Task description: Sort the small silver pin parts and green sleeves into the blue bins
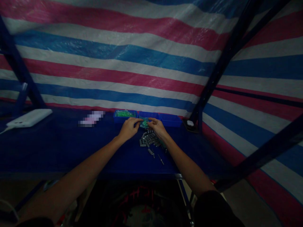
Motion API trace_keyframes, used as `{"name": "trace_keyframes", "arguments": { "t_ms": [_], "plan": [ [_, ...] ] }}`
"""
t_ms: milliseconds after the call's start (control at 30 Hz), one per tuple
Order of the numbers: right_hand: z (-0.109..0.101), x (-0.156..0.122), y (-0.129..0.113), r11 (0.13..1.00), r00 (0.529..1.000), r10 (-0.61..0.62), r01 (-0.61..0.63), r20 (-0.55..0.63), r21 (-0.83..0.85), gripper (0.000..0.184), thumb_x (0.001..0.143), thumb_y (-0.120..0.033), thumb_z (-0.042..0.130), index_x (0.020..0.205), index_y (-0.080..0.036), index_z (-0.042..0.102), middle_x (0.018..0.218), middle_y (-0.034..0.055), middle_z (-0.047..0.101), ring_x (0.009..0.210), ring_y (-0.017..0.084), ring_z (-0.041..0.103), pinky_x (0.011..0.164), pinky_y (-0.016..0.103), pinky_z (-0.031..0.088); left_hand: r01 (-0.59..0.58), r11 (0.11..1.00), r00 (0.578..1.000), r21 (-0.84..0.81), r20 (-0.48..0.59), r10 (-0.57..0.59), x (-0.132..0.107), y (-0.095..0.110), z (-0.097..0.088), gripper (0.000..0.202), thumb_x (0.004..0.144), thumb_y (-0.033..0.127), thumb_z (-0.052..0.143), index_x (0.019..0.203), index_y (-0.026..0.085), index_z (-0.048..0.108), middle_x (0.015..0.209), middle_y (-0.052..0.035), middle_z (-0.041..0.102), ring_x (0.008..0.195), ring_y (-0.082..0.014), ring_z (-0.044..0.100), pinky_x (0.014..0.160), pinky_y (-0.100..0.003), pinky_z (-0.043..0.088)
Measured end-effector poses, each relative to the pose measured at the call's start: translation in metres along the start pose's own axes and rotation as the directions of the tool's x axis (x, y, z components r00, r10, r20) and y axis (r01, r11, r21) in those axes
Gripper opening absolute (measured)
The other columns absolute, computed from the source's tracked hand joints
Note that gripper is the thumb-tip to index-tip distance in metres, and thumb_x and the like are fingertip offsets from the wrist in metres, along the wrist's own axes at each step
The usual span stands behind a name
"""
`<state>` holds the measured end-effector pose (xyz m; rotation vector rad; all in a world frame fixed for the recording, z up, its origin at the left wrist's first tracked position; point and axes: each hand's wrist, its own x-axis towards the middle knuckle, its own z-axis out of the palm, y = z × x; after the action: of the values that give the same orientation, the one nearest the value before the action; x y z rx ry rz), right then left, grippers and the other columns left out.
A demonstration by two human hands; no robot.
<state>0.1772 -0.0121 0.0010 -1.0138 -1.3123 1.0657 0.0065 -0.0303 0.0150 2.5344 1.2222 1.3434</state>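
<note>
Both arms reach forward, left from 7 o'clock, right from 5, wrists angled inward. Left hand [129, 128] and right hand [157, 127] nearly meet, backs up, fingertips narrow, pinching a small clear bag [145, 123] with green bits between them. Metal cylinders [149, 138] lie toward 6 o'clock of bag; blue tray [170, 120] at 2 o'clock of right hand.
</note>
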Motion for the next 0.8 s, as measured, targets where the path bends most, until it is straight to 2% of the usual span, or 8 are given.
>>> {"name": "trace_keyframes", "arguments": {
  "t_ms": [100, 200, 300, 400, 500, 667, 800],
  "plan": [
    [0.000, 0.001, 0.000, 1.000, 1.000, -0.016, 0.016, -0.016, 0.012, 0.039, 0.056, -0.031, 0.066, 0.090, -0.014, 0.057, 0.055, -0.0068, 0.050, 0.051, 0.009, 0.048, 0.053, 0.022, 0.038, 0.136, 0.988, 0.990, -0.066, 0.056, -0.133, 0.001, 0.003, -0.001, 0.025, 0.080, 0.022, 0.044, 0.096, 0.019, 0.064, 0.094, -0.0044, 0.067, 0.086, -0.0193, 0.058, 0.080, -0.033, 0.043],
    [-0.002, 0.001, -0.003, 0.999, 0.999, -0.045, 0.044, -0.020, -0.020, 0.028, 0.056, -0.029, 0.065, 0.079, -0.015, 0.056, 0.062, -0.0041, 0.054, 0.056, 0.010, 0.050, 0.056, 0.022, 0.039, 0.243, 0.954, 0.970, -0.175, 0.039, -0.240, 0.004, 0.000, -0.002, 0.024, 0.081, 0.029, 0.045, 0.089, 0.018, 0.064, 0.088, -0.0035, 0.068, 0.083, -0.0186, 0.059, 0.078, -0.030, 0.043],
    [-0.005, 0.001, -0.005, 0.988, 0.992, -0.119, 0.115, -0.035, -0.099, 0.021, 0.057, -0.026, 0.062, 0.073, -0.017, 0.053, 0.063, -0.0043, 0.053, 0.059, 0.010, 0.050, 0.058, 0.022, 0.040, 0.328, 0.896, 0.941, -0.299, 0.022, -0.337, 0.005, -0.007, 0.000, 0.035, 0.083, 0.041, 0.039, 0.082, 0.017, 0.064, 0.080, -0.0035, 0.066, 0.081, -0.0186, 0.059, 0.075, -0.028, 0.042],
    [-0.007, -0.001, -0.004, 0.953, 0.970, -0.243, 0.234, -0.023, -0.194, 0.014, 0.059, -0.024, 0.059, 0.068, -0.018, 0.050, 0.065, -0.0039, 0.051, 0.063, 0.011, 0.050, 0.063, 0.023, 0.041, 0.419, 0.810, 0.902, -0.411, 0.088, -0.422, 0.006, -0.014, 0.004, 0.049, 0.083, 0.052, 0.034, 0.077, 0.015, 0.065, 0.071, -0.0042, 0.064, 0.071, -0.0173, 0.058, 0.068, -0.027, 0.042],
    [-0.006, -0.004, -0.003, 0.859, 0.923, -0.385, 0.367, 0.020, -0.356, 0.006, 0.061, -0.017, 0.054, 0.063, -0.018, 0.048, 0.070, -0.0016, 0.050, 0.070, 0.013, 0.050, 0.067, 0.024, 0.041, 0.500, 0.729, 0.862, -0.468, 0.190, -0.470, 0.005, -0.014, 0.007, 0.055, 0.080, 0.059, 0.033, 0.075, 0.013, 0.064, 0.063, -0.0041, 0.060, 0.061, -0.0152, 0.056, 0.062, -0.026, 0.042],
    [0.003, -0.016, -0.013, 0.627, 0.820, -0.557, 0.521, 0.135, -0.579, 0.014, 0.059, -0.005, 0.045, 0.061, -0.019, 0.048, 0.079, 0.0021, 0.048, 0.083, 0.016, 0.050, 0.078, 0.027, 0.040, 0.579, 0.648, 0.815, -0.495, 0.326, -0.479, 0.002, -0.002, 0.008, 0.046, 0.077, 0.057, 0.041, 0.083, 0.014, 0.058, 0.063, -0.0015, 0.059, 0.056, -0.0129, 0.053, 0.055, -0.025, 0.039],
    [0.009, -0.022, -0.022, 0.570, 0.798, -0.587, 0.527, 0.136, -0.631, 0.018, 0.062, -0.004, 0.044, 0.067, -0.018, 0.053, 0.094, 0.0060, 0.049, 0.097, 0.018, 0.048, 0.088, 0.029, 0.037, 0.592, 0.580, 0.806, -0.559, 0.393, -0.443, -0.001, 0.002, 0.009, 0.031, 0.072, 0.045, 0.055, 0.082, 0.016, 0.051, 0.066, 0.0009, 0.057, 0.056, -0.0106, 0.053, 0.055, -0.022, 0.038]
  ]
}}
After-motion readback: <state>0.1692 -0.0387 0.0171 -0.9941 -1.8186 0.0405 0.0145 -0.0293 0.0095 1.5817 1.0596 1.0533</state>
